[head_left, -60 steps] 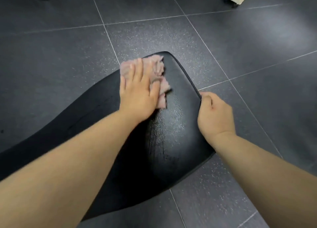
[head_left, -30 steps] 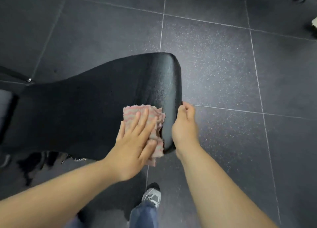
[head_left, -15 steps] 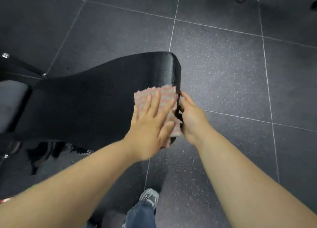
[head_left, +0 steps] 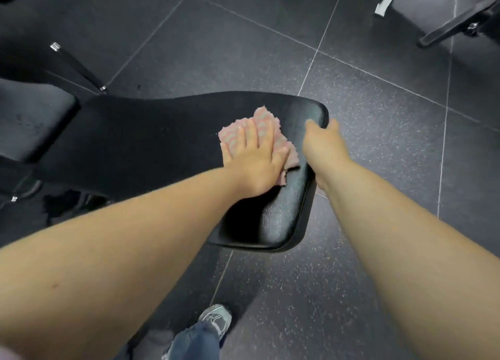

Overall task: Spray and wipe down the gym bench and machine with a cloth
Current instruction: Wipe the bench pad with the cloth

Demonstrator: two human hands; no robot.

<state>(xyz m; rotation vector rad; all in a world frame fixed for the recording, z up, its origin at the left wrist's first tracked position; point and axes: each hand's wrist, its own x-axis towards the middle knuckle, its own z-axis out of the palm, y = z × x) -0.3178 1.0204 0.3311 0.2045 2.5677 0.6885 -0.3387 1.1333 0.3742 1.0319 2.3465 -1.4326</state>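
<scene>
The black padded gym bench (head_left: 151,143) runs from the left to the middle of the head view, its rounded end glossy and wet. A pink-and-grey cloth (head_left: 266,120) lies on the pad near that end. My left hand (head_left: 254,159) presses flat on the cloth with straight fingers. My right hand (head_left: 323,140) grips the right edge of the pad, thumb on top and fingers curled under the rim. No spray bottle is in view.
A second black pad (head_left: 29,116) of the bench sits at the left. Black metal legs (head_left: 78,67) stand behind it, and other machine feet (head_left: 454,26) at the top right. My shoe (head_left: 215,320) stands on the dark tiled floor (head_left: 378,143) below the bench end.
My left hand has slid the cloth inward along the pad, away from the end edge. My right hand has moved up the edge and taken hold near the corner. The view has tilted.
</scene>
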